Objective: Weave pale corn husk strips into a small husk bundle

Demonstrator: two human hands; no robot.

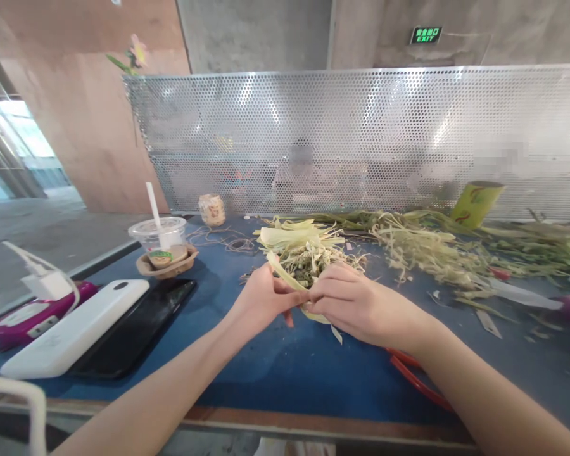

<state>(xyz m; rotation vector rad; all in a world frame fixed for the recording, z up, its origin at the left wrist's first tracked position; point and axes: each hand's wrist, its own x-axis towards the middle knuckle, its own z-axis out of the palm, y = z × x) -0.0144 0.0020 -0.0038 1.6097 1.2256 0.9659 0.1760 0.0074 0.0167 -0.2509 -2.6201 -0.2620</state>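
Observation:
My left hand (266, 291) and my right hand (349, 297) meet over the blue table, their fingertips close together on a pale green husk strip (285, 273). The strip runs up past my left thumb, and a short end hangs below the fingers. Both hands are closed, pinching it between thumb and fingers. Just behind them lies a bundle of dried husk leaves (297, 237) with frayed, curly plant bits (313, 258). What sits directly under my right fingers is partly hidden. Red handles (418, 380), probably of scissors, show partly beneath my right forearm.
At left are a plastic cup (158, 233) with a straw, a white power bank (76, 326), a black phone (135, 329) and a purple power strip (38, 313). Loose husk shreds (413, 247) and a tilted yellow-green can (477, 204) lie right. A perforated metal panel (337, 139) borders the back.

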